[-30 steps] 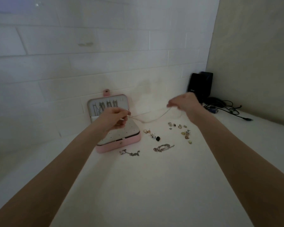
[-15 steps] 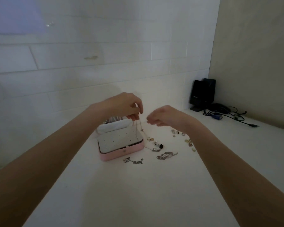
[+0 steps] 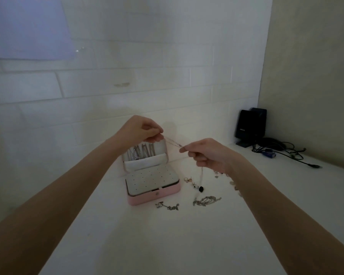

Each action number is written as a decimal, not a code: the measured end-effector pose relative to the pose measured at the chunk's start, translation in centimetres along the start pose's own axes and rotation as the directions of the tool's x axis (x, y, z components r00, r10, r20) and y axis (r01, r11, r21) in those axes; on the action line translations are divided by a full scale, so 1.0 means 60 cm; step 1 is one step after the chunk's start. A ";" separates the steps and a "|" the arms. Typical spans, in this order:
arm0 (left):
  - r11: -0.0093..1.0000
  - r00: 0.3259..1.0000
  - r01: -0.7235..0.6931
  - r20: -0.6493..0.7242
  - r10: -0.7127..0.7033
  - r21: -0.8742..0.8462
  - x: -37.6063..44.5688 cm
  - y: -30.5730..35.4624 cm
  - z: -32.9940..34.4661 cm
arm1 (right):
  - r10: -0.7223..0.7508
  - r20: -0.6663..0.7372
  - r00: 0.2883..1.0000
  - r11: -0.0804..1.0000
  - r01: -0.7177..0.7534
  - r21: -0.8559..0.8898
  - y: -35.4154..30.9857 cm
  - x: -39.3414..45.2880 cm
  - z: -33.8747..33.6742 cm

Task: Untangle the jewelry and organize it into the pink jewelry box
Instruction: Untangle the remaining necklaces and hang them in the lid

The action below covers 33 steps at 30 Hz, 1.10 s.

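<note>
The pink jewelry box [image 3: 154,197] stands open on the white table, its lid upright with several chains hanging inside and a white perforated pad on top of the base. My left hand [image 3: 141,130] pinches one end of a thin chain necklace [image 3: 173,143] above the lid. My right hand [image 3: 209,153] pinches the same chain a short way to the right, and the rest of the chain hangs down from that hand toward the table. Loose on the table lie a tangled silver chain [image 3: 206,201], a second silver piece [image 3: 168,206], gold rings [image 3: 188,179] and a black bead [image 3: 201,188].
Small earrings and charms [image 3: 234,185] lie scattered right of the box, partly behind my right forearm. A black speaker [image 3: 249,124] and tangled cables [image 3: 286,151] sit in the far right corner. A tiled wall rises just behind the box.
My hands have spread slightly apart, drawing the chain taut between them. The right hand has lifted and now holds the hanging end of the chain. The view has tilted upward.
</note>
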State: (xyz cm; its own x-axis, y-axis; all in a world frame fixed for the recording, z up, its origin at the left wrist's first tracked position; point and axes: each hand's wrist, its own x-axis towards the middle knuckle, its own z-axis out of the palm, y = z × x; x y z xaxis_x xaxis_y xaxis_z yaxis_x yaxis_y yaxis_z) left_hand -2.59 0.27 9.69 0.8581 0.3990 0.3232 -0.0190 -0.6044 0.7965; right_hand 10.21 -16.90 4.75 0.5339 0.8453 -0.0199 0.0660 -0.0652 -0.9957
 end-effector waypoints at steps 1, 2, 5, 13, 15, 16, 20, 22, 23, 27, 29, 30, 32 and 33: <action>0.998 1.000 0.015 0.000 -0.015 -0.063 -0.004 -0.007 -0.004 | -0.004 -0.021 1.000 0.998 0.002 -0.068 -0.003 0.001 -0.008; 0.994 1.000 0.026 -0.006 -0.026 -0.107 -0.007 -0.016 -0.009 | -0.010 -0.041 0.999 0.991 0.004 -0.136 -0.007 0.003 -0.015; 0.987 0.997 0.038 -0.059 -0.048 -0.154 -0.008 -0.044 -0.022 | -0.066 -0.145 0.987 0.935 0.011 -0.355 -0.033 0.019 -0.024; 0.990 0.964 0.010 -0.263 -0.048 -0.142 0.007 -0.127 -0.037 | -0.306 -0.190 0.933 0.605 0.036 -0.796 -0.130 0.119 0.009; 0.993 0.967 0.047 -0.243 -0.073 -0.113 0.014 -0.148 -0.034 | -0.348 -0.165 0.923 0.538 0.052 -0.842 -0.142 0.154 0.025; 0.993 0.967 0.067 -0.237 -0.088 -0.096 0.018 -0.158 -0.033 | -0.363 -0.152 0.919 0.524 0.066 -0.849 -0.147 0.169 0.033; 0.992 0.962 0.117 -0.244 -0.126 -0.050 0.034 -0.188 -0.024 | -0.408 -0.102 0.907 0.491 0.124 -0.862 -0.161 0.214 0.061; 0.993 0.963 0.116 -0.243 -0.113 -0.002 0.043 -0.198 -0.019 | -0.410 -0.073 0.909 0.473 0.143 -0.869 -0.166 0.228 0.066; 0.992 0.966 0.112 -0.241 -0.094 0.060 0.047 -0.202 -0.017 | -0.402 -0.057 0.914 0.466 0.151 -0.872 -0.167 0.234 0.067; 0.937 0.978 0.054 -0.209 0.020 0.345 0.054 -0.218 -0.006 | -0.345 0.014 0.939 0.457 0.181 -0.871 -0.165 0.255 0.065; 0.902 0.984 -0.007 -0.159 0.083 0.431 0.055 -0.222 0.005 | -0.316 0.036 0.948 0.450 0.182 -0.874 -0.164 0.263 0.060; 0.888 0.985 -0.035 -0.132 0.107 0.458 0.056 -0.224 0.012 | -0.302 0.041 0.952 0.445 0.179 -0.877 -0.164 0.267 0.057; 0.870 0.989 -0.052 -0.093 0.111 0.491 0.059 -0.227 0.026 | -0.283 0.044 0.958 0.432 0.168 -0.886 -0.165 0.272 0.052; 0.864 0.992 -0.045 -0.079 0.098 0.501 0.062 -0.228 0.033 | -0.276 0.045 0.960 0.425 0.164 -0.890 -0.164 0.275 0.049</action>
State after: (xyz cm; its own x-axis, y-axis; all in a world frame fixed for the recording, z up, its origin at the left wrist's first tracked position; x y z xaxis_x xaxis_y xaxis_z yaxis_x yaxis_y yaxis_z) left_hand 1.88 8.64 -1.05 0.8089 0.3913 0.4389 0.2021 -0.8860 0.4173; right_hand 15.88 -0.74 13.97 0.4560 0.8536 0.2518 0.8662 -0.3608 -0.3457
